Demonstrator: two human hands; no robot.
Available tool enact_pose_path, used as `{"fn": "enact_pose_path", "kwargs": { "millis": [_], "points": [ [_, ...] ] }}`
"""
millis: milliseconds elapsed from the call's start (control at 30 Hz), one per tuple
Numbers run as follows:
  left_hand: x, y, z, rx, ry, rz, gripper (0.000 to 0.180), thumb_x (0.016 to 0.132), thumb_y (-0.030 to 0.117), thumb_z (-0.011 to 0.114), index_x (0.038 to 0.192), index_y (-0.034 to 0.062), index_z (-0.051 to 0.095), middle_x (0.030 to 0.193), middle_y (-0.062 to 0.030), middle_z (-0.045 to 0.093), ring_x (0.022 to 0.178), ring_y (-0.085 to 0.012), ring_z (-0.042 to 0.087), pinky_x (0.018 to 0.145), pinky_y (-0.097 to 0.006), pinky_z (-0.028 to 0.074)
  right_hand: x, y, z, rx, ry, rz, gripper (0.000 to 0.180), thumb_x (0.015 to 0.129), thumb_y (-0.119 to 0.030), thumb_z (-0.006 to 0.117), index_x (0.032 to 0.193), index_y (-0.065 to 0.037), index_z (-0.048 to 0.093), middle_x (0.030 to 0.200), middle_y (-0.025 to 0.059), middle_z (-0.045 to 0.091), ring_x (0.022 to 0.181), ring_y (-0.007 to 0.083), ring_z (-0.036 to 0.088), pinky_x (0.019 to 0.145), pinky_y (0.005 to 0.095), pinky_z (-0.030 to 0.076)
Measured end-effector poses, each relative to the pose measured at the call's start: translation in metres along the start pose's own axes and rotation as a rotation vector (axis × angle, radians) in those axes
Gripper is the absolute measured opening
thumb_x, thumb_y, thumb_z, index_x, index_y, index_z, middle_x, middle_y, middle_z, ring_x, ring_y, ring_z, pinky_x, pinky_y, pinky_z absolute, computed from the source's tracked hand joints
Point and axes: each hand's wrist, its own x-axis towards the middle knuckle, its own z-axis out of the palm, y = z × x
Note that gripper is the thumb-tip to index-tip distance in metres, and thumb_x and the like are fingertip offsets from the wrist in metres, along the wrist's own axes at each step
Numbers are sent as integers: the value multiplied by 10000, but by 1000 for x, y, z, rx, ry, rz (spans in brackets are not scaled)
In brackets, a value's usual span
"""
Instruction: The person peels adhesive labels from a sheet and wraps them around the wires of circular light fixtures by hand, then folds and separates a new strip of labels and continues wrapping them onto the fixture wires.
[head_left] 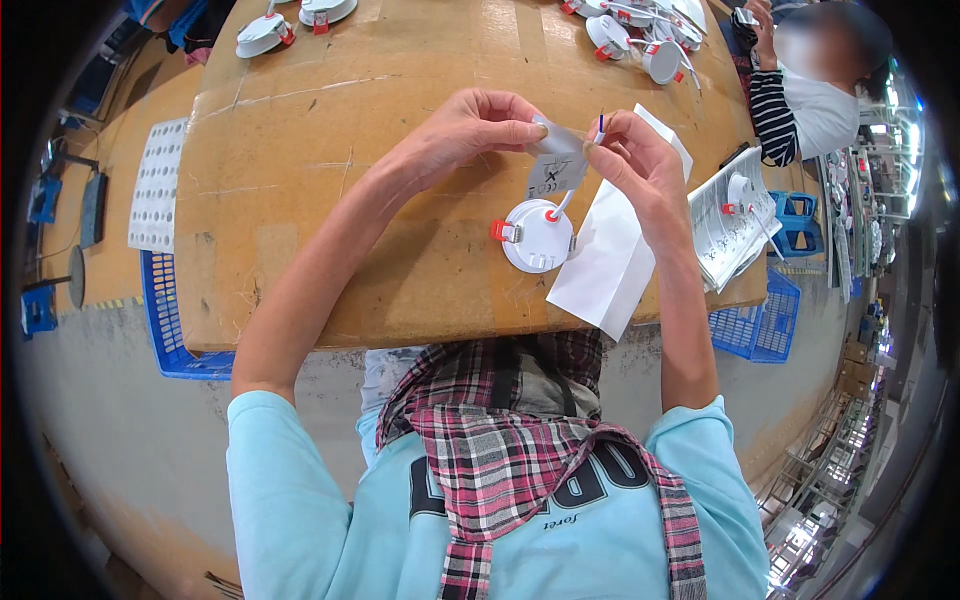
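- The left hand pinches the upper edge of a small grey label between thumb and fingertips; the grip is closed on this thin, flat, slightly curled piece.
- The right hand has its grip closed with thumb and forefinger on the end of a thin wire, held just beside the label; the other fingers are bent loosely.
- The label hangs in the air between both hands, above the middle of the table, which is covered with rough brown cardboard with scratches and tape lines.
- Directly under the label lies a round white downlight, smooth plastic, with an orange spring clip on its left side and a white cable that rises up to the hands.
- A white paper sheet, flat and long, lies under the right wrist and goes over the table edge.
- More round white downlights lie at the far edge.
- A blue plastic crate with a grid wall stands at the left, below the table.
- Another person in a striped sleeve works at the far right.
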Motion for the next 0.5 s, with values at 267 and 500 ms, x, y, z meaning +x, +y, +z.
{"fn": "enact_pose_path", "kwargs": {
  "millis": [267,500],
  "points": [
    [-7,1,4,14,101,54,197,866,200,678,971,33,671,914,-44,666,875,-113,622,878,-286,486,1,6,2,-21,39,36,217,831,-153,704,961,-22,590,856,51,618,825,123,609,776,270,497],
    [-16,8,11,65,183,73,162,878,177,656,938,29,682,881,-42,673,832,-101,631,838,-267,509,3,8,4,-24,63,67,206,841,-146,690,960,-17,583,847,70,649,827,133,634,764,268,506]
  ]
}}
